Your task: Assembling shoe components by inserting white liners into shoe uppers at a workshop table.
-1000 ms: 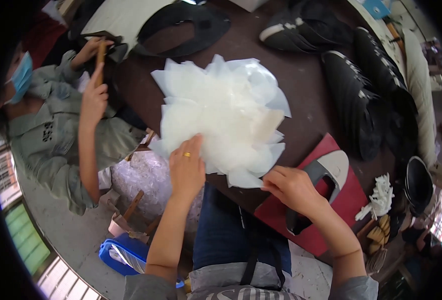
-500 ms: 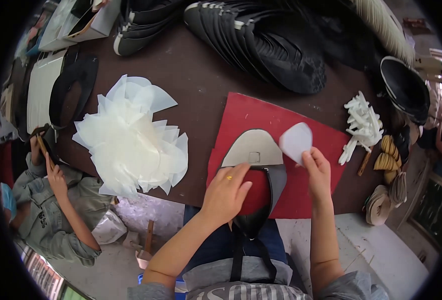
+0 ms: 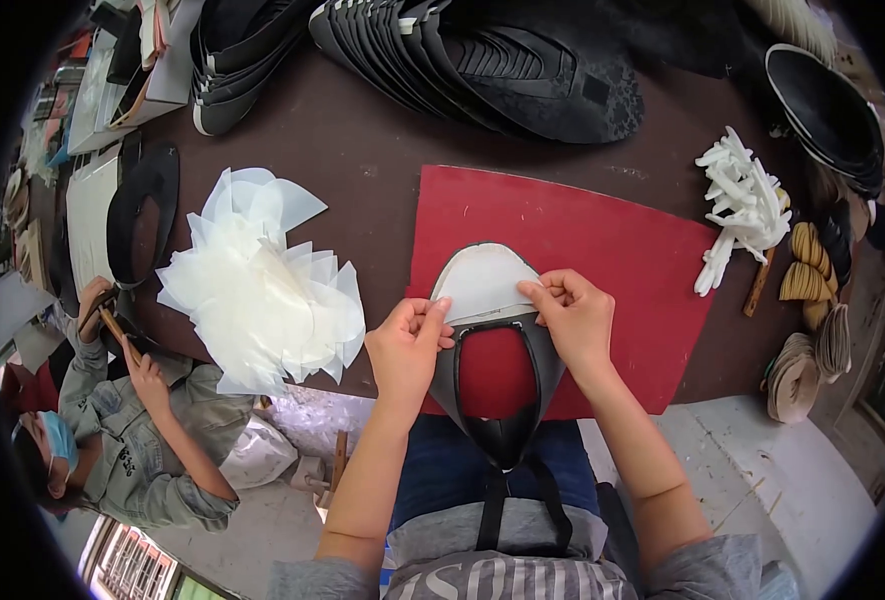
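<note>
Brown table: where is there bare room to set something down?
Bare: the brown table between the white sheet pile and red mat, up toward the black shoe-upper stacks; also the mat's right part, beyond the right hand. Crowded: the near middle, where it and the left hand hold a shoe upper, and the right end, with white strips and tan bundles.

left grip [image 3: 405, 345], right grip [image 3: 576, 318]: pinching white piece [image 3: 484, 285] | black upper [image 3: 505, 432]: under piece | red mat [image 3: 622, 260]: under upper

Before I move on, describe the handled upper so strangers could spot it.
On the table lies a red mat. Over its near edge reaches the upper, left hand and right hand at its pale toe. Unlike the stacked uppers, it is alone.
</note>
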Demonstrator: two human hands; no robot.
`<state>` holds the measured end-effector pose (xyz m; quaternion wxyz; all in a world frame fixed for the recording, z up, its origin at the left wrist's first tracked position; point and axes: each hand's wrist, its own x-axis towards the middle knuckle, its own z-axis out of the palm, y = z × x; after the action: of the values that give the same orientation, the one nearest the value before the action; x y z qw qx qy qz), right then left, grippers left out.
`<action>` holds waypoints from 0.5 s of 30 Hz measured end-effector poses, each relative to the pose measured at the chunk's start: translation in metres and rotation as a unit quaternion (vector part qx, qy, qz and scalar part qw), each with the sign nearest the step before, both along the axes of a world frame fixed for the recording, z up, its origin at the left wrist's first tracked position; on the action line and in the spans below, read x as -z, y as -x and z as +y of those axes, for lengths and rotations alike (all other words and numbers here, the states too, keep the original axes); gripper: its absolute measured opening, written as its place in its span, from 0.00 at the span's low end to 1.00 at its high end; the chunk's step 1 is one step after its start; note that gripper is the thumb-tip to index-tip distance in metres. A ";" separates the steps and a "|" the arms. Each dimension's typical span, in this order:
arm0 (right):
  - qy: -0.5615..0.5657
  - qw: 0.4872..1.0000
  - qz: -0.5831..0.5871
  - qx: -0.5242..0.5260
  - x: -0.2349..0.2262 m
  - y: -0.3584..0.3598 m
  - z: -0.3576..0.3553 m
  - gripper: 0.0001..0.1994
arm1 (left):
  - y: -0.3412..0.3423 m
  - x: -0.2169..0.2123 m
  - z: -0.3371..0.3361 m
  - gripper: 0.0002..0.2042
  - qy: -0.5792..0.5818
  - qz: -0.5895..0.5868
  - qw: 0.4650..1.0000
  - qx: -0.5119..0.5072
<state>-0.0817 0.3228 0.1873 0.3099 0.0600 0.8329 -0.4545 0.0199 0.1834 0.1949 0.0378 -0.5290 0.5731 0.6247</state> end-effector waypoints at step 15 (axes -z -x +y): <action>-0.153 0.976 0.099 -0.122 0.001 0.001 0.002 0.09 | 0.003 0.001 0.002 0.09 0.199 -0.135 0.954 0.177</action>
<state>-0.0831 0.3252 0.1868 0.2664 -0.0409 0.9202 -0.2840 0.0171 0.1859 0.1938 0.1189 -0.4951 0.7601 0.4038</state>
